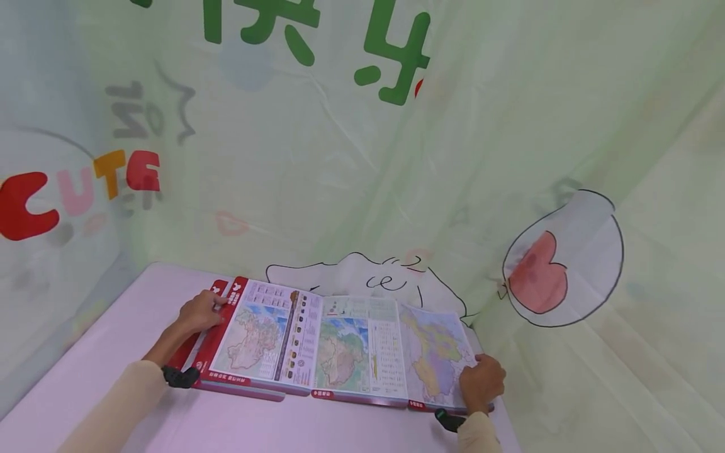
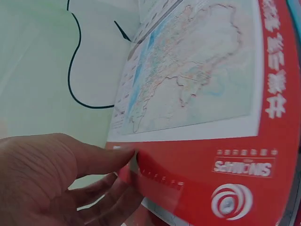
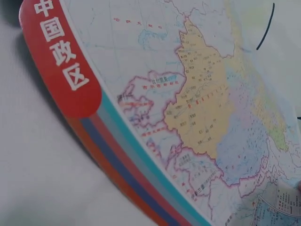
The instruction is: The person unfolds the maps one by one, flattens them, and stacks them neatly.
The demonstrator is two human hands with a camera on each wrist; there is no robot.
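Note:
A fold-out map book lies spread on the table, its red left panel (image 1: 257, 343) bearing a pale relief map. A middle map page (image 1: 342, 355) and a purple and yellow political map page (image 1: 436, 358) continue to the right. My left hand (image 1: 201, 313) pinches the panel's red border (image 2: 197, 169) between thumb and fingers in the left wrist view. At the far right edge, my right hand (image 1: 481, 380) grips the political map page with curled fingers. The right wrist view shows that page's red tab (image 3: 61, 61) and its bowed, striped lower edge.
Another red cover (image 1: 218, 287) shows beneath the left panel. The pale table (image 1: 226, 425) meets a hanging printed curtain (image 1: 340, 189) behind the book and at both sides. A balloon drawing (image 1: 589, 251) is printed on the curtain at right.

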